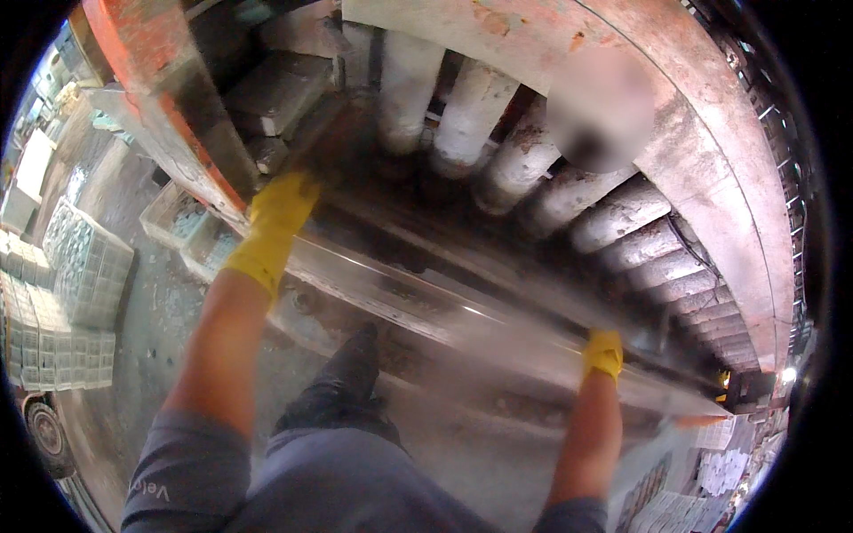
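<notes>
Both my hands wear yellow rubber gloves. My left hand [277,218] is raised and closed on the upper end of a long grey metal bar [426,293] that runs diagonally from upper left to lower right. My right hand [603,353] grips the same bar near its lower right end. The bar is blurred by motion. Just behind it stands a curved row of thick white rollers [524,155] inside a large rusty orange-and-grey machine frame [711,169].
Stacked grey crates [84,258] of small parts stand on the floor at the left, with open trays [178,218] beside the machine. More stacked trays [720,471] lie at lower right. My dark shoe [351,364] rests on the concrete floor below the bar.
</notes>
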Demonstrator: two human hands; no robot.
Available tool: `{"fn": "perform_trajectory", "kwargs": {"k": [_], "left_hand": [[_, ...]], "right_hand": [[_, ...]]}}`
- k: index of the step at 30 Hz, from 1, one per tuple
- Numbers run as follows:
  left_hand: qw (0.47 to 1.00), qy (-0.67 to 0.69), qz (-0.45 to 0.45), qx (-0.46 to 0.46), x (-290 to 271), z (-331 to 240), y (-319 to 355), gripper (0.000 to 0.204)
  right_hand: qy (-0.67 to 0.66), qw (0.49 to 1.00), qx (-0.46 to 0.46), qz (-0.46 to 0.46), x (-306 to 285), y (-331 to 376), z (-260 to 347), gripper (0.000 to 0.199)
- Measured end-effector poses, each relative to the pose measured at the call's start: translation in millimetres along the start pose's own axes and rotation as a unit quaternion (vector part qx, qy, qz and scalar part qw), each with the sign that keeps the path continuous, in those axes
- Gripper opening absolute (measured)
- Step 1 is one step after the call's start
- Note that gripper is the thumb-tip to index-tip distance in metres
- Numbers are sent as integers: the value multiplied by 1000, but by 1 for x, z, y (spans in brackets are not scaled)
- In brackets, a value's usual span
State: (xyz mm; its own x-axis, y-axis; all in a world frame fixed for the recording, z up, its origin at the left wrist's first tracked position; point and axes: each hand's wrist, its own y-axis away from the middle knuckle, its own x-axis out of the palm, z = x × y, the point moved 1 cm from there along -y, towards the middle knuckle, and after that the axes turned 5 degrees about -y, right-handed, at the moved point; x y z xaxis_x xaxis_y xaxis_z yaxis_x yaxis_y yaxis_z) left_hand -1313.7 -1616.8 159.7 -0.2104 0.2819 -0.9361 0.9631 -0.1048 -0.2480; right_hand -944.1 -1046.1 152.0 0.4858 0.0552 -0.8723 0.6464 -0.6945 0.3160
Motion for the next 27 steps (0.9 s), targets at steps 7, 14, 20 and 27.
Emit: {"fn": "perform_trajectory", "kwargs": {"k": [7,14,20,27], "left_hand": [[990,-26,130,-45,-7,-3,-8,58],[993,-11,120,-20,-6,-9,-6,55],[999,-10,39,-8,-6,19,24,46],[1000,14,-4,13,-8,37,53,38]], "right_hand": [[-95,991,84,-33,-1,-8,7,30],[-33,998,20,-50,15,-5,-14,29],[-30,999,7,-42,14,30,3,29],[-158,980,112,-45,59,43,-22,40]]}}
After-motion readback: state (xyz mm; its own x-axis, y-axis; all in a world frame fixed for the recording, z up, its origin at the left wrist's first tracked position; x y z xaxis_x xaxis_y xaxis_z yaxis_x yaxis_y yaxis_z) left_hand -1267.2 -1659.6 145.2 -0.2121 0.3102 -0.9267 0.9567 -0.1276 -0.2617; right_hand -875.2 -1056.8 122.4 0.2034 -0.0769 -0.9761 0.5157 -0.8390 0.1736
